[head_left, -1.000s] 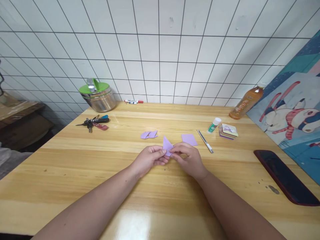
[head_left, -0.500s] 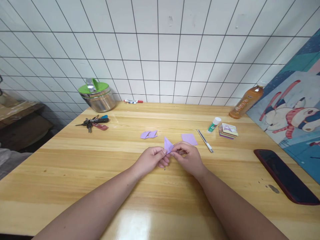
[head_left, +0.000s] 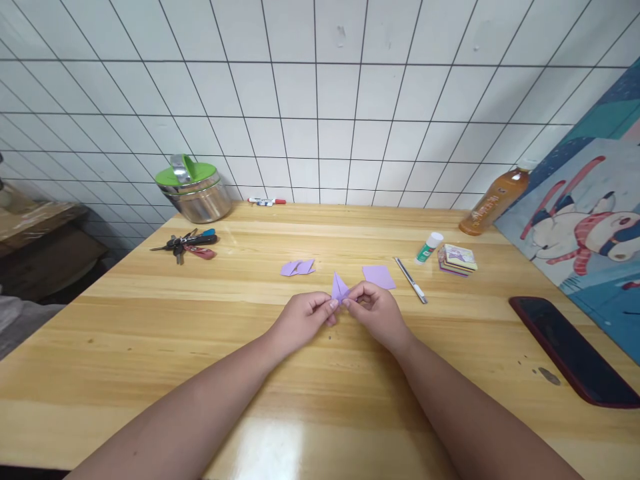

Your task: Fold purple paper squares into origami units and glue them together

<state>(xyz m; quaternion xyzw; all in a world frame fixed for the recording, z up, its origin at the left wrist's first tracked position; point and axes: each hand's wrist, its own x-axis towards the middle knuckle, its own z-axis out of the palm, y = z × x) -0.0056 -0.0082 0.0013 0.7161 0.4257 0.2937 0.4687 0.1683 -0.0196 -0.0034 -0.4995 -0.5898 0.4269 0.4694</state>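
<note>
A small folded piece of purple paper [head_left: 339,287] is held up between my two hands, its pointed tip facing away from me. My left hand [head_left: 307,319] pinches its lower left part between thumb and fingers. On the other side, my right hand [head_left: 375,313] grips the lower right edge, thumb against the fingertips. Fingers cover the paper's lower part. Just beyond, a flat purple sheet [head_left: 379,277] lies by the right hand. Folded purple paper pieces [head_left: 298,268] rest on the table farther left.
Right of the sheet are a slim cutter knife [head_left: 411,280], a glue stick [head_left: 429,248] and a paper stack [head_left: 457,259]. A phone [head_left: 575,351] and tea bottle [head_left: 495,202] stand farther right. Keys [head_left: 185,243], a green-lidded pot [head_left: 200,193] and a marker [head_left: 267,202] are at back left.
The folded paper has shifted slightly right and turned, showing a centre crease. My left fingers have curled in under it, while my right hand keeps its pinch.
</note>
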